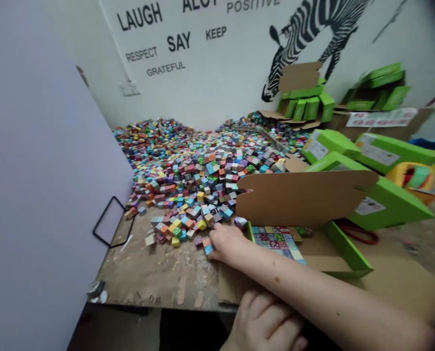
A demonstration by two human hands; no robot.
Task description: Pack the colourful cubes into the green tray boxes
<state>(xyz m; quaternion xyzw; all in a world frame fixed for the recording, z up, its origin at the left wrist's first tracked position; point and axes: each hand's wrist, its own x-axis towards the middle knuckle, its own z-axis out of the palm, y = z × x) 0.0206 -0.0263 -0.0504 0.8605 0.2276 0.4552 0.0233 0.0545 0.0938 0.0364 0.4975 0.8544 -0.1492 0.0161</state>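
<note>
Currently the orange-and-blue cubes [207,246] lie against the fingertips of my right hand [227,244], beside the cube heap [195,180] on the bench [140,273]. That grip looks narrow, though I cannot tell whether it holds them; my curled left hand [263,319] is equally unclear.

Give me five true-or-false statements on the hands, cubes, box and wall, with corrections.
1. A brown cardboard flap stands upright at the far side of the open box. True.
2. The right hand is at the near edge of the heap of cubes. True.
3. The left hand is inside the open box. False: the left hand is outside it, below the right forearm in the picture.
4. Cubes cover the box's whole floor. False: its right part shows bare cardboard.
5. The wall shows a giraffe. False: a zebra.
</note>
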